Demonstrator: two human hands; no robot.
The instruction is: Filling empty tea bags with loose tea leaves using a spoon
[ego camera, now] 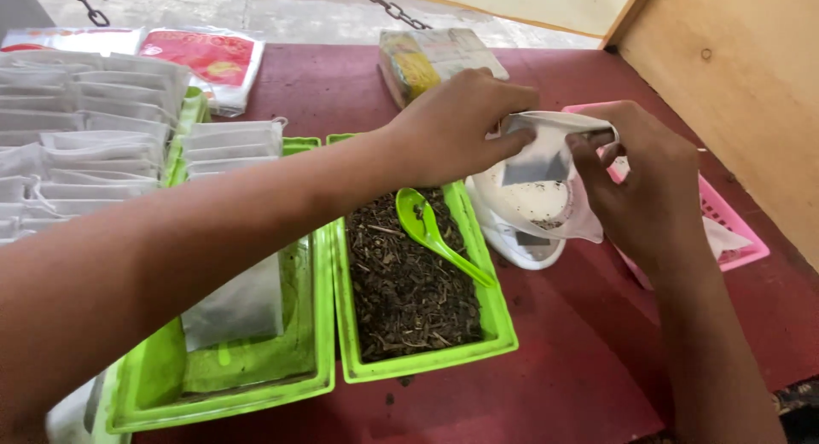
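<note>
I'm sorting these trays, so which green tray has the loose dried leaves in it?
The right green tray, beside the white scale: it holds dried leaves and a green spoon. The others hold white sachets.

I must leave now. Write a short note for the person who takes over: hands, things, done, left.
Left hand and right hand: both hold a small white filter bag open over the white scale.
Dried tea leaves fill the green tray; the green spoon lies on them.
Done: stacks of white bags at left.
Left: this bag seems not yet closed.

glossy green plastic tray – matt paper pouch
</note>
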